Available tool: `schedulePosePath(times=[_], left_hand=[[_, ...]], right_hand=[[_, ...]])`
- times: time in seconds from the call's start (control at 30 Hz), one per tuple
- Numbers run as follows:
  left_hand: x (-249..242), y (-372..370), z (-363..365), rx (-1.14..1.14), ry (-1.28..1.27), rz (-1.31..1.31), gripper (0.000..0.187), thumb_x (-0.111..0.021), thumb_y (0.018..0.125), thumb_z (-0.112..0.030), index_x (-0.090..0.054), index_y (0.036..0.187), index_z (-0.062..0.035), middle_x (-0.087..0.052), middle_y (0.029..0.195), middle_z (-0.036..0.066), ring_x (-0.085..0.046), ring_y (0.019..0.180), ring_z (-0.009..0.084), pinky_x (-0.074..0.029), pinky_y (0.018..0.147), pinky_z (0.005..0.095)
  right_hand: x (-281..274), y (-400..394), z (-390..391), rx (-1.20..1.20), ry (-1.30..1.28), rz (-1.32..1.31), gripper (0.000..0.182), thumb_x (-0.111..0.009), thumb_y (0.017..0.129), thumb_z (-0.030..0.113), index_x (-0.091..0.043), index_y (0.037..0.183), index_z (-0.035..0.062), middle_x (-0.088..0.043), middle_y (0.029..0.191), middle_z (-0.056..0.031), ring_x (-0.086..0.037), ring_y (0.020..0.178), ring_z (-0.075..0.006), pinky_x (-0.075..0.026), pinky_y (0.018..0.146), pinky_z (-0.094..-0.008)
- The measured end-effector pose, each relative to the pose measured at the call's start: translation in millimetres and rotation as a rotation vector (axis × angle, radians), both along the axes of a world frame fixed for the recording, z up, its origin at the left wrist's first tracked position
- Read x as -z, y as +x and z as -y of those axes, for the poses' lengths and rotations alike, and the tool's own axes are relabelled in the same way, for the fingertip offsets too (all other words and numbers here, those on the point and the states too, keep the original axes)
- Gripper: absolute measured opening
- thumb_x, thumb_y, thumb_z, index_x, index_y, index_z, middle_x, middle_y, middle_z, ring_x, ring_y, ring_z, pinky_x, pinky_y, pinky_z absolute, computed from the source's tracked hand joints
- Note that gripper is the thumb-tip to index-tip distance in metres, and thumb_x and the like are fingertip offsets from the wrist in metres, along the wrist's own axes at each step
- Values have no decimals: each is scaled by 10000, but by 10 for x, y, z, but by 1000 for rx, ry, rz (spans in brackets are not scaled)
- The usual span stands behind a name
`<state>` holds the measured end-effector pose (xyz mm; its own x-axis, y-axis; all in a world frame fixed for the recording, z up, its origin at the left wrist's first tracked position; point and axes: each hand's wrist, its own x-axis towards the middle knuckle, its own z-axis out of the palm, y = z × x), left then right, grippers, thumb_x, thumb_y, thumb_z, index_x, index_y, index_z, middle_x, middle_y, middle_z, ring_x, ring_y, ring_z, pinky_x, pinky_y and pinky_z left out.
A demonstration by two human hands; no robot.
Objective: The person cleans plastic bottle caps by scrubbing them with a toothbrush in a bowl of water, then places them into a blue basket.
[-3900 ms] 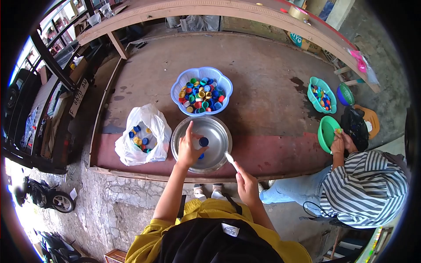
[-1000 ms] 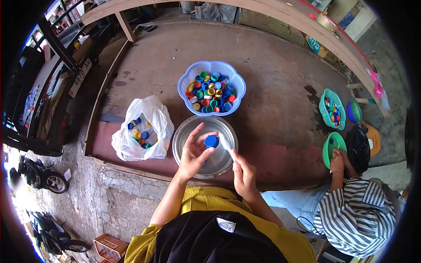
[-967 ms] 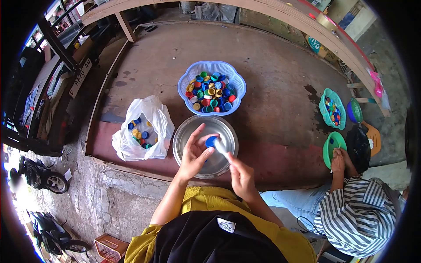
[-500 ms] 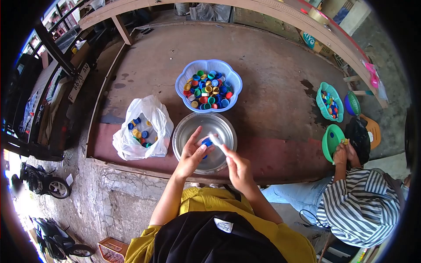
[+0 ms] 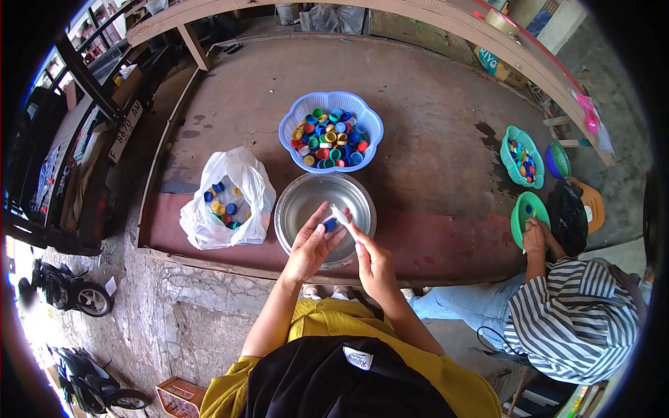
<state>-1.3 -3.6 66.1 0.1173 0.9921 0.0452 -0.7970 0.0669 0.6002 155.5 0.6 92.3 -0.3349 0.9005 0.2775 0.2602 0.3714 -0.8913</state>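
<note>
My left hand (image 5: pixel 308 249) holds a blue bottle cap (image 5: pixel 330 225) between thumb and fingers, above a shiny metal bowl (image 5: pixel 301 197). A slim white tool (image 5: pixel 341 216) is gripped in my right hand (image 5: pixel 374 259), its tip against or very near the cap; blur hides its exact kind. Just beyond the bowl stands a blue-violet plastic basket (image 5: pixel 377 132) heaped with bottle caps of several colours. To the left, a white plastic bag (image 5: pixel 251 182) lies open with several blue, yellow and green caps inside.
At the right, a co-worker in a striped shirt (image 5: pixel 568 313) has both hands at a green bowl (image 5: pixel 518 223). Behind it are a turquoise basket (image 5: pixel 507 164) of caps and a black bag (image 5: pixel 568 216). A wooden rail (image 5: pixel 390 8) borders the table (image 5: pixel 432 139).
The white tool has shifted slightly and stands closer across the cap in my left hand. The co-worker's hands have moved a little left, over the green bowl, where a blue cap now shows.
</note>
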Motion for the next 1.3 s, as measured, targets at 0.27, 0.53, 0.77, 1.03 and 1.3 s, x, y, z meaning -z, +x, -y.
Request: schedulePosePath(times=[0.27, 0.53, 0.77, 1.03, 1.3], left_hand=[[-124, 17, -76, -39, -117, 321, 690, -413, 729, 23, -199, 1385, 6, -225, 1449, 212, -251, 1340, 334, -264, 1092, 442], [-180, 26, -84, -73, -141, 212, 717, -422, 683, 94, -241, 1363, -41, -191, 1440, 268, -241, 1334, 385, -316, 1058, 450], [9, 33, -111, -35, 111, 71, 894, -432, 734, 107, -101, 1435, -340, -85, 1479, 234, -171, 1356, 400, -204, 1084, 496], [-25, -102, -178, 70, 196, -282, 1015, -333, 766, 180, 259, 1361, -392, -17, 1506, 179, -244, 1341, 360, -262, 1054, 385], [-10, -123, -241, 78, 241, -448, 1000, -411, 795, 165, 240, 1379, -320, -88, 1481, 177, -376, 1265, 318, -367, 980, 343]], right_hand=[[-5, 22, 25, -51, 50, 81, 326, -450, 920, 31, -512, 1240, 33, -636, 965, -178, -571, 661, -187, -439, 628, -271], [-18, 50, -132, -46, 13, 64, 320, -442, 924, 36, -529, 1231, 57, -603, 764, -142, -486, 579, -122, -406, 567, -254], [-52, 107, -212, -80, -106, 74, 340, -446, 929, 56, -501, 1262, 96, -598, 766, -181, -558, 608, -129, -431, 590, -246], [-131, 129, -403, -68, -96, -67, 319, -428, 945, 80, -516, 1251, 58, -485, 657, 13, -366, 567, -42, -343, 538, -195], [-21, 20, -675, -270, -116, -2, 206, -664, 823, 129, -613, 974, -3, -466, 546, -9, -365, 512, -32, -337, 461, -236]])
